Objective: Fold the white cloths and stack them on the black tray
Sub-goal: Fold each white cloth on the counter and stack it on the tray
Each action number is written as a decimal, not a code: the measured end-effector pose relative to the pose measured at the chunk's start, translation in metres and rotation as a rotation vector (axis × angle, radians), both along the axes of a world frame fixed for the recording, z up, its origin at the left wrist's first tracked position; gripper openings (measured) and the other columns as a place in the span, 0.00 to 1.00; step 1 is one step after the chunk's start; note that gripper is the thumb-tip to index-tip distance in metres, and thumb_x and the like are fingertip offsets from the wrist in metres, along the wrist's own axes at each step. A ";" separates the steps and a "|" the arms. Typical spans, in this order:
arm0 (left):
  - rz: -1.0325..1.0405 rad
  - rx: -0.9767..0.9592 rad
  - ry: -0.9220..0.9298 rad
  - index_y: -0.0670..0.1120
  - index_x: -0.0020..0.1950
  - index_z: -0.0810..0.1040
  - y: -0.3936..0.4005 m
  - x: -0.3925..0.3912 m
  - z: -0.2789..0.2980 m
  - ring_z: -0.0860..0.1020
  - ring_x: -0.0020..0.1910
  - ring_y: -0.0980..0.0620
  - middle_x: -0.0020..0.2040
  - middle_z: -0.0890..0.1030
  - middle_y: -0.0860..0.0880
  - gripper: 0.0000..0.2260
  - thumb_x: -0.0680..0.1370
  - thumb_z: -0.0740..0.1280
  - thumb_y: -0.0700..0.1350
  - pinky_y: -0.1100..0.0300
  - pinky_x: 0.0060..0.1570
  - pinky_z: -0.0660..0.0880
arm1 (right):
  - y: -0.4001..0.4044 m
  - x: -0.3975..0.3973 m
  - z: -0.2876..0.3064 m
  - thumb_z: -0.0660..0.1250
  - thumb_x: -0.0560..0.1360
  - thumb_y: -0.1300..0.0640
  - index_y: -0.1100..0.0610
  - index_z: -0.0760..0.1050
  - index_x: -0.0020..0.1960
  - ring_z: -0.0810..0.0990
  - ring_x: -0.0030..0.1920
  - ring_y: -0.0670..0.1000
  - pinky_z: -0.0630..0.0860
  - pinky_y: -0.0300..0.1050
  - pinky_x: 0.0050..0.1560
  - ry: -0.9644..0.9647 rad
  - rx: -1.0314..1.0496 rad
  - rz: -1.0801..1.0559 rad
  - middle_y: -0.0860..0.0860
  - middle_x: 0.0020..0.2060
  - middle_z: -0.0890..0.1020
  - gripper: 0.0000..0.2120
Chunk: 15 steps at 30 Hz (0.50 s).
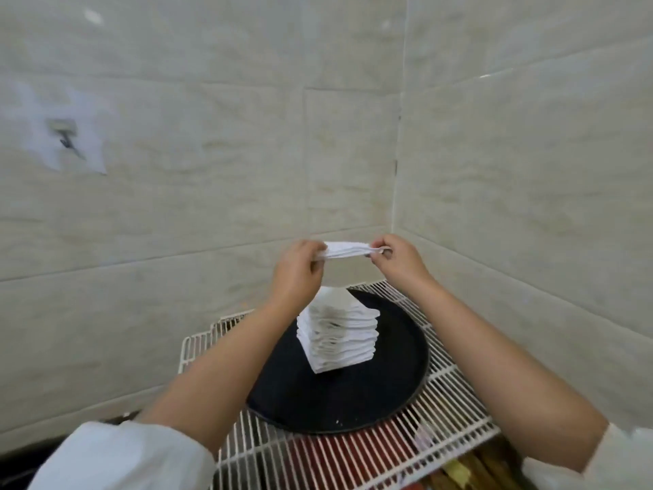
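A folded white cloth (344, 250) is stretched flat in the air between my two hands. My left hand (296, 268) pinches its left end and my right hand (397, 258) pinches its right end. Directly below them stands a tall stack of folded white cloths (339, 335) on a round black tray (388, 383). The cloth in my hands hangs well above the top of the stack, apart from it. My left wrist hides the upper left part of the stack.
The tray rests on a white wire rack (456, 401) set in a corner of beige tiled walls (530, 171). Red and yellowish items (353, 461) show through the rack below. A torn paper patch (67, 136) is stuck on the left wall.
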<state>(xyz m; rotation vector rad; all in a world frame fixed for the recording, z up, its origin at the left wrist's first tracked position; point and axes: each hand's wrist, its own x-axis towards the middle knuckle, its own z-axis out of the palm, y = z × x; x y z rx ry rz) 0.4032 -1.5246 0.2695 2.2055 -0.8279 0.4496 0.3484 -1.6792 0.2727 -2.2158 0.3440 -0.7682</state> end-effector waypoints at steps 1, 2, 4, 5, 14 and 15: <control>0.002 0.066 0.054 0.39 0.64 0.74 -0.006 0.004 -0.013 0.75 0.59 0.41 0.62 0.76 0.40 0.14 0.78 0.60 0.36 0.58 0.57 0.67 | -0.009 0.009 -0.015 0.62 0.74 0.66 0.66 0.76 0.52 0.76 0.50 0.56 0.62 0.38 0.37 0.060 -0.003 0.010 0.61 0.48 0.78 0.08; 0.003 0.142 0.095 0.40 0.65 0.73 -0.009 0.006 -0.026 0.75 0.59 0.41 0.63 0.76 0.40 0.15 0.78 0.60 0.37 0.58 0.57 0.68 | -0.017 0.016 -0.033 0.62 0.74 0.66 0.67 0.76 0.52 0.76 0.51 0.57 0.62 0.38 0.36 0.127 0.000 0.031 0.62 0.50 0.79 0.08; 0.013 0.266 0.121 0.42 0.66 0.72 -0.011 0.005 -0.048 0.75 0.59 0.44 0.63 0.76 0.43 0.16 0.79 0.59 0.39 0.59 0.56 0.69 | -0.025 0.022 -0.064 0.62 0.74 0.66 0.63 0.77 0.49 0.76 0.49 0.55 0.64 0.39 0.40 0.240 0.015 0.100 0.61 0.48 0.80 0.07; 0.022 0.293 0.113 0.43 0.67 0.72 -0.010 0.004 -0.054 0.75 0.60 0.46 0.63 0.76 0.45 0.16 0.79 0.59 0.39 0.59 0.56 0.68 | -0.028 0.021 -0.075 0.62 0.74 0.66 0.62 0.77 0.48 0.76 0.49 0.55 0.66 0.39 0.43 0.268 0.031 0.131 0.59 0.47 0.79 0.06; 0.084 0.362 0.027 0.46 0.71 0.66 -0.002 -0.012 -0.068 0.71 0.64 0.49 0.67 0.72 0.48 0.19 0.80 0.58 0.43 0.61 0.58 0.67 | -0.036 0.006 -0.084 0.60 0.73 0.66 0.59 0.73 0.57 0.74 0.60 0.57 0.66 0.40 0.49 0.290 -0.228 0.257 0.58 0.57 0.77 0.14; 0.096 0.351 0.040 0.47 0.72 0.63 0.002 -0.015 -0.069 0.70 0.65 0.50 0.68 0.69 0.49 0.20 0.80 0.59 0.44 0.61 0.59 0.67 | -0.032 0.002 -0.081 0.60 0.74 0.65 0.59 0.69 0.63 0.71 0.63 0.56 0.67 0.42 0.55 0.307 -0.292 0.262 0.57 0.61 0.74 0.17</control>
